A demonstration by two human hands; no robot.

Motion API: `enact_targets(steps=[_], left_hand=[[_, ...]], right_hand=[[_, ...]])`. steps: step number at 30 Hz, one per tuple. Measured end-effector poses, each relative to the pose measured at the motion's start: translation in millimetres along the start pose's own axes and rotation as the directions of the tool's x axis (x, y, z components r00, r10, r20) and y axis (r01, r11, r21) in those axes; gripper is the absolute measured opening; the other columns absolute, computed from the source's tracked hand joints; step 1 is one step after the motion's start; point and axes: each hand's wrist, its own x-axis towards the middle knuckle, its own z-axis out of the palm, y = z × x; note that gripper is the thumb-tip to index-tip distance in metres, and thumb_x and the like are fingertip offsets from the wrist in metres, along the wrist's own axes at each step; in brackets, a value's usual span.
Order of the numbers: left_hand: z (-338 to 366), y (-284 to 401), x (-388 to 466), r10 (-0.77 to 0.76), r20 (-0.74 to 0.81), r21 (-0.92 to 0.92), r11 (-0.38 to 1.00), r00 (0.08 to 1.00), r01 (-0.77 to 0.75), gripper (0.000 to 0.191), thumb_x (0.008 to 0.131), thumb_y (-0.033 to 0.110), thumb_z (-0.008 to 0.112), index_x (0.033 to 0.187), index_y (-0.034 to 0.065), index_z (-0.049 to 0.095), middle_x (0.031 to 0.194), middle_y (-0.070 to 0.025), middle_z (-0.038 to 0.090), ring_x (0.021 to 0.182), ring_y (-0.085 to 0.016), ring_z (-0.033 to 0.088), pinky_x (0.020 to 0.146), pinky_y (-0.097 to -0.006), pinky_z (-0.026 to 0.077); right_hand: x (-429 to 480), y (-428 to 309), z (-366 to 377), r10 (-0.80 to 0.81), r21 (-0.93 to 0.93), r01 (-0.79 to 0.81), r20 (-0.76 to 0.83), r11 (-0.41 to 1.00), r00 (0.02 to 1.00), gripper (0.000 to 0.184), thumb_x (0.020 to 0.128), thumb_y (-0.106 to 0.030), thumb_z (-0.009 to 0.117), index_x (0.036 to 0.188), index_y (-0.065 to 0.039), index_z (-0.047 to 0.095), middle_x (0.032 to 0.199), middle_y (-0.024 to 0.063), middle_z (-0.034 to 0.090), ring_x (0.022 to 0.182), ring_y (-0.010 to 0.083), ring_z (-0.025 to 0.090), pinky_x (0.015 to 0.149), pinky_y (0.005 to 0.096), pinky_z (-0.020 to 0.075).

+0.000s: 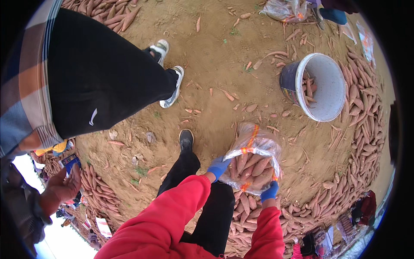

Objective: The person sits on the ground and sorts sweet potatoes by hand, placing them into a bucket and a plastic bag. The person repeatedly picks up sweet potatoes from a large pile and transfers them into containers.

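Observation:
A clear plastic bag [258,139] with orange stripes stands before me, its mouth spread wide. Sweet potatoes [254,168] fill it up to near the rim. My left hand [219,167], in a blue glove, grips the rim on the left side. On the right, my right hand [270,191], gloved in blue too, holds the rim at the lower corner. Beyond the bag, a large white-lined bucket [326,94] leans on its side with some sweet potatoes [309,87] inside.
Long piles of sweet potatoes [364,136] curve along the right and below the bag. At the left stands another person in black trousers [106,74], one bare hand [61,187] held out. Another plastic bag [286,11] lies at the top. Loose roots [226,94] are strewn over the soil.

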Motion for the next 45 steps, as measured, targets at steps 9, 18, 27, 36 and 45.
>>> enact_targets(steps=[9, 18, 27, 36, 45], left_hand=[[-46.8, 29.5, -51.8, 0.093, -0.141, -0.064, 0.993, 0.986, -0.102, 0.034, 0.091, 0.032, 0.058, 0.106, 0.0021, 0.063, 0.091, -0.0099, 0.065, 0.083, -0.016, 0.058, 0.076, -0.0316, 0.047], [-160.4, 27.7, -161.5, -0.07, -0.393, -0.143, 0.99, 0.917, 0.014, 0.036, 0.089, 0.034, 0.059, 0.103, 0.0002, 0.062, 0.086, -0.009, 0.064, 0.077, -0.014, 0.056, 0.071, -0.031, 0.047], [-240.6, -16.6, -248.5, -0.172, -0.494, -0.442, 0.894, 0.852, -0.076, 0.034, 0.09, 0.035, 0.06, 0.094, 0.0008, 0.062, 0.077, -0.0047, 0.059, 0.073, -0.011, 0.051, 0.065, -0.0288, 0.045], [-284.1, -50.5, -282.2, -0.199, -0.381, -0.597, 0.798, 0.903, -0.076, 0.043, 0.09, 0.042, 0.056, 0.099, 0.0004, 0.062, 0.084, -0.0104, 0.063, 0.076, -0.017, 0.056, 0.069, -0.0332, 0.047], [-290.2, -48.9, -286.5, -0.132, -0.457, -0.333, 0.942, 0.879, -0.032, 0.048, 0.089, 0.048, 0.053, 0.102, 0.0024, 0.062, 0.097, -0.0211, 0.065, 0.093, -0.035, 0.063, 0.078, -0.0398, 0.047]], right_hand=[[-46.0, -21.4, 65.8, 0.107, -0.164, -0.106, -0.003, 0.981, 0.994, 0.011, 0.079, -0.024, 0.065, 0.077, -0.017, 0.056, 0.06, 0.001, 0.051, 0.045, 0.0202, 0.046, 0.044, 0.0336, 0.0401], [-117.5, 39.0, 152.7, 0.117, -0.43, 0.01, 0.267, 0.903, 0.957, 0.023, 0.068, 0.003, 0.059, 0.085, -0.011, 0.051, 0.061, 0.0054, 0.049, 0.046, 0.0217, 0.048, 0.04, 0.0343, 0.0386], [-214.1, 96.8, 194.8, 0.151, -0.65, 0.07, 0.278, 0.757, 0.949, 0.044, 0.065, 0.007, 0.056, 0.108, -0.006, 0.057, 0.092, 0.009, 0.062, 0.081, 0.0281, 0.061, 0.074, 0.0408, 0.0513], [-299.4, 102.4, 250.1, 0.094, -0.793, 0.203, 0.311, 0.575, 0.946, 0.049, 0.066, 0.006, 0.055, 0.114, -0.006, 0.056, 0.097, 0.011, 0.062, 0.085, 0.0295, 0.061, 0.075, 0.0437, 0.052], [-293.0, 118.5, 261.3, 0.138, -0.732, 0.236, 0.411, 0.639, 0.901, 0.051, 0.066, 0.007, 0.054, 0.115, -0.005, 0.055, 0.1, 0.0123, 0.062, 0.088, 0.0309, 0.061, 0.077, 0.0438, 0.0519]])
